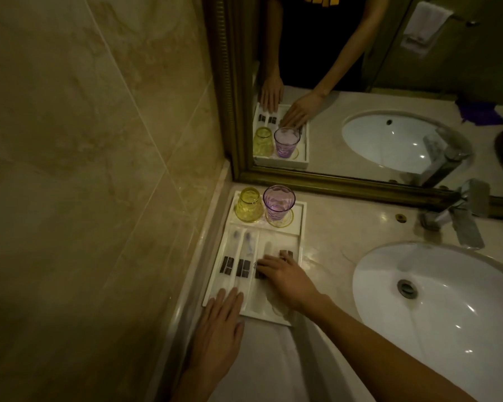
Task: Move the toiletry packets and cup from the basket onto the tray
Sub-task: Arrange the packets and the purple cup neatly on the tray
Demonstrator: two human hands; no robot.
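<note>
Hands lie on the white tray (300, 221) in the lower middle of the frame. Left hand (219, 323) is flat and wide on its near edge. Right hand (285, 278) presses spread fingers on the packets (238, 256). Yellow cup (249, 205) and purple cup (278, 203) stand at the tray's far end.

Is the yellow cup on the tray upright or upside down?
Upside down: the yellow cup stands mouth-down on the tray, its wider end at the bottom.

Dim bathroom — marble wall (99, 140), mirror (389, 82)
</note>
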